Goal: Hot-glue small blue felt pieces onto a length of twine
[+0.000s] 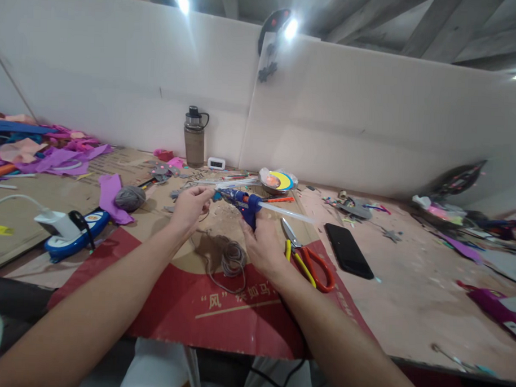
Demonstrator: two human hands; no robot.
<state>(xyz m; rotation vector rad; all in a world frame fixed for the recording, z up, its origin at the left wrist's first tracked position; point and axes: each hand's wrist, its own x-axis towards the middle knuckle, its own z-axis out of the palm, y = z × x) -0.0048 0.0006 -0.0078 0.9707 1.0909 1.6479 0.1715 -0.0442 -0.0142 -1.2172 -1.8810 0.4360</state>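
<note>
My right hand (261, 239) is wrapped round the grip of a blue hot glue gun (251, 204). A clear glue stick (286, 212) juts out of its back end, and its nozzle points left. Close to the nozzle, my left hand (192, 207) is pinched at the fingertips; what lies between them is too small to make out. Below the hands, a loose coil of grey cord (233, 259) rests on the red and brown cardboard sheet (236, 328). Red-handled scissors (309, 257) and a yellow-handled tool (306, 268) lie just right of my right hand.
A black phone (348, 250) lies to the right. At the back stand a bottle (194, 137), a small white clock (216, 163) and a bowl (279, 186). Grey yarn (130, 198), a blue power strip (76, 238) and purple scraps (64, 158) are on the left.
</note>
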